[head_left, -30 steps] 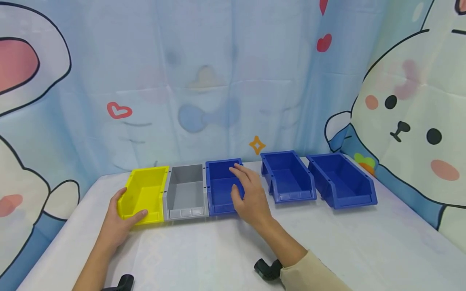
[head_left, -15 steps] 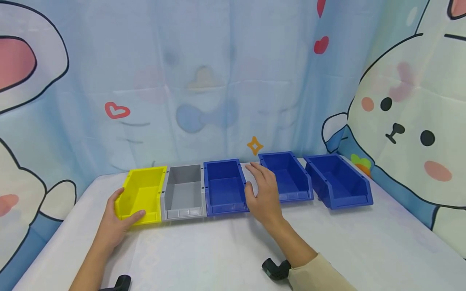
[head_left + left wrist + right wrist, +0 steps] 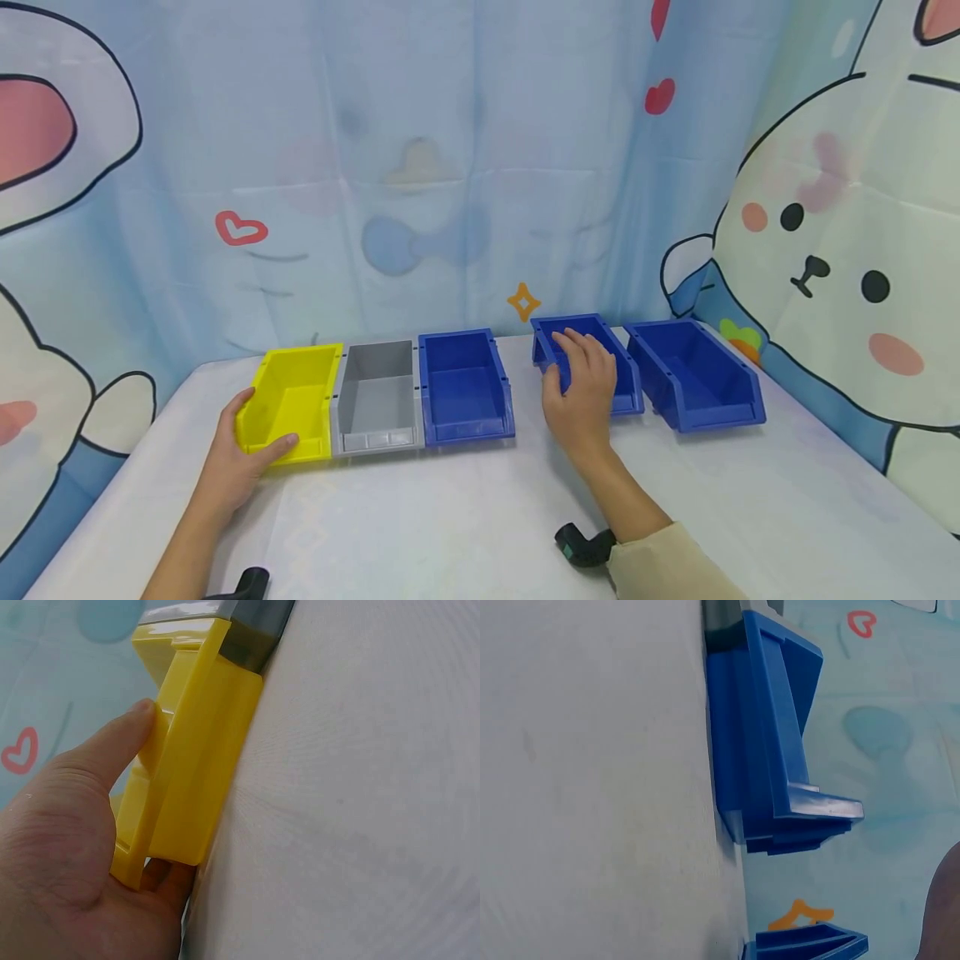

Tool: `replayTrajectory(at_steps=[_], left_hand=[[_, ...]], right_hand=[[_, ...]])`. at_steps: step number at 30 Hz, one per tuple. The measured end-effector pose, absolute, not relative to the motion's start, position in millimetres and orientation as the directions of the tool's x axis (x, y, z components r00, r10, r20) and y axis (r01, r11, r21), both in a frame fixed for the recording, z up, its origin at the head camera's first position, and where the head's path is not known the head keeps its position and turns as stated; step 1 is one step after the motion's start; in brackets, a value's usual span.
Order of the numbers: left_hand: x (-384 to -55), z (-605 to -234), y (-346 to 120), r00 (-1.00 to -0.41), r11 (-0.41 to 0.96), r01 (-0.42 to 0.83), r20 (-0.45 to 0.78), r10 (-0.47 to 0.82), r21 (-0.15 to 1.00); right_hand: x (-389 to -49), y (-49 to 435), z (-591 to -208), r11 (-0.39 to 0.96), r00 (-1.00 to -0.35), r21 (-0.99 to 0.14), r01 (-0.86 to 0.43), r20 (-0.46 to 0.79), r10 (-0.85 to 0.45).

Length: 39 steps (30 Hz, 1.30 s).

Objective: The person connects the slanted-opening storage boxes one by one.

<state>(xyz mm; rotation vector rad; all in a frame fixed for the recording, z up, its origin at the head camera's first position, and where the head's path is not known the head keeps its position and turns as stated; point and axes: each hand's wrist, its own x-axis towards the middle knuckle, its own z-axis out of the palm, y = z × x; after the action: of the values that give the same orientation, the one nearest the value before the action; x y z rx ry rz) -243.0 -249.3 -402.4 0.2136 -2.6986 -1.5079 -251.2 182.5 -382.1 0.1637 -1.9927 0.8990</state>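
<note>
My left hand (image 3: 238,446) holds a yellow storage bin (image 3: 294,400) at its front left corner. The thumb lies over the front lip and the fingers go round the left side; the left wrist view shows the bin's wall (image 3: 199,757) between them. A grey bin (image 3: 379,396) and a blue bin (image 3: 465,387) stand against it in one row. Right of a gap, a second blue bin (image 3: 626,392) is partly covered by my right hand (image 3: 583,392), which hovers before it with loosely bent fingers and nothing in its grasp. Only a sliver of that hand shows in the right wrist view.
A third blue bin (image 3: 697,375) stands angled at the far right. The white-covered table (image 3: 420,525) meets a printed curtain (image 3: 420,167) behind the bins. Black devices sit at the left wrist (image 3: 251,583) and right wrist (image 3: 585,546).
My right hand has moved right, from over the blue bin in the row to in front of the second blue bin. My left hand keeps its hold on the yellow bin.
</note>
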Motion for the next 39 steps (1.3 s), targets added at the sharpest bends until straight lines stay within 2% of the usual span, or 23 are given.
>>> replayTrajectory(at_steps=[18, 34, 39], left_hand=[[-246.0, -403.7, -250.5, -0.990, 0.518, -0.099, -0.032, -0.135, 0.850], [-245.3, -404.6, -251.5, -0.992, 0.512, -0.087, -0.026, -0.125, 0.855], [-244.9, -404.9, -251.2, -0.992, 0.514, -0.085, -0.022, -0.128, 0.854]], right_hand=[[-259.5, 213.2, -388.9, 0.749, -0.576, -0.597, -0.289, 0.733, 0.362], [-261.1, 231.2, -396.0, 0.644, -0.717, -0.757, -0.111, 0.509, 0.475], [-261.1, 237.7, -395.3, 0.587, -0.757, -0.808, -0.035, 0.405, 0.512]])
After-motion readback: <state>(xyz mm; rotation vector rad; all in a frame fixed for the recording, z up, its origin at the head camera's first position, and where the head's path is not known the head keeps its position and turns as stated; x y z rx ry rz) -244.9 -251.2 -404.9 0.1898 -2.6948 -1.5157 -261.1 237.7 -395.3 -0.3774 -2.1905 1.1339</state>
